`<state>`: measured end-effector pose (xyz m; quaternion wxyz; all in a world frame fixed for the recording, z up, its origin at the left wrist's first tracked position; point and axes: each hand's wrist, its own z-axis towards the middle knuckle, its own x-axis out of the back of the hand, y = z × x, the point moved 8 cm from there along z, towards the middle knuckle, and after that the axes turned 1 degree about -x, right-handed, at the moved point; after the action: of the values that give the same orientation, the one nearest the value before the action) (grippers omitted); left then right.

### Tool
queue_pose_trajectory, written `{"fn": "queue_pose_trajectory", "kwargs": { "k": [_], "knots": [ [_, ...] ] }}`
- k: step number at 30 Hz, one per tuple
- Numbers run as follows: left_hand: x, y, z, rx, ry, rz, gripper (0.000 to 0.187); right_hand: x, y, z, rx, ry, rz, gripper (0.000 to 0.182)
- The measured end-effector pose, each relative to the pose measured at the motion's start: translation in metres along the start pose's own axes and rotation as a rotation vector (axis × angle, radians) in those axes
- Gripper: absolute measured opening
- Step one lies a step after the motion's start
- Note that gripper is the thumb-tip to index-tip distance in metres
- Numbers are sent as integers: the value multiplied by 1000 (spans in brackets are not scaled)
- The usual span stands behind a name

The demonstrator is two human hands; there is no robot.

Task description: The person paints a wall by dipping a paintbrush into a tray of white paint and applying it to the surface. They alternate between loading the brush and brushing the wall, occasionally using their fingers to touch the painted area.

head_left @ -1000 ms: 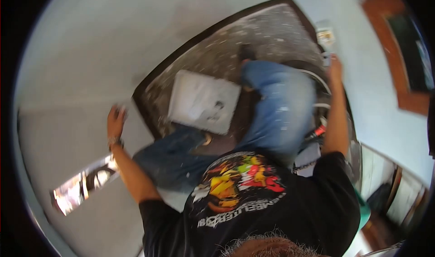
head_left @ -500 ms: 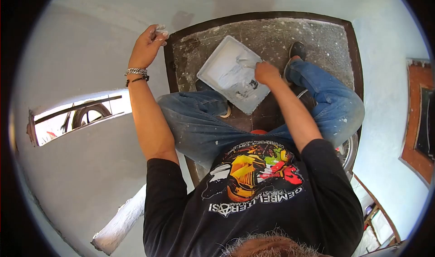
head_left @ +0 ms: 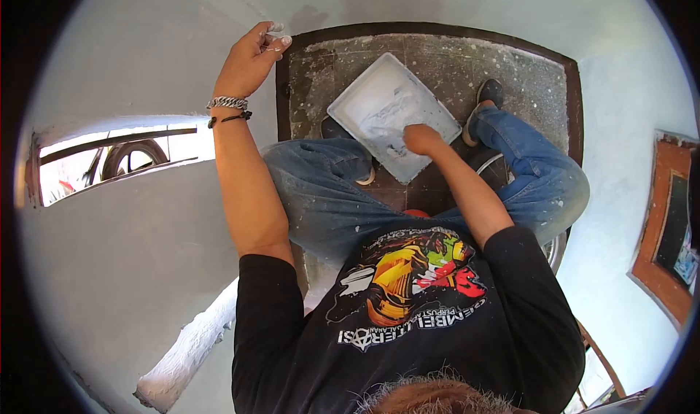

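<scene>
Where the jeans-clad legs (head_left: 538, 188) part at 12 o'clock, the right hand (head_left: 423, 139) is over the tray (head_left: 408, 170), fingers curled; whether they clamp anything cannot be determined. The tray, bearing white material (head_left: 378, 97), rests on the spattered floor (head_left: 536, 86). Farther out, at 11 o'clock, the left hand (head_left: 246, 67) is raised, whitened thumb and fingers apart.

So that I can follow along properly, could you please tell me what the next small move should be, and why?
Probably a short stroke of the right hand through the white paste: it is curled over the tray, where paste lies spread within reach, while the left hand is raised clear of the tray.
</scene>
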<state>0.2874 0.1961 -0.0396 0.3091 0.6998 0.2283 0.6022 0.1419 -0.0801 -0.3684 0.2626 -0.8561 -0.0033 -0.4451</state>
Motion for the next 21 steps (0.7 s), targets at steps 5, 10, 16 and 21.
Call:
{"fn": "queue_pose_trajectory", "kwargs": {
  "k": [5, 10, 16, 21],
  "knots": [
    [0, 4, 0, -12, -12, -55, 51, 80, 24, -67, -282, -130, 1159, 25],
    [-3, -3, 6, -77, 10, -76, 50, 170, 16, -149, -126, 102, 1590, 28],
    [-10, -22, 1, -40, -62, -247, 49, 266, 52, -321, 23, 717, 1576, 34],
    [-9, -27, -2, 40, -141, -35, 43, 244, 151, -473, -320, 1336, 942, 35]
  ]
}}
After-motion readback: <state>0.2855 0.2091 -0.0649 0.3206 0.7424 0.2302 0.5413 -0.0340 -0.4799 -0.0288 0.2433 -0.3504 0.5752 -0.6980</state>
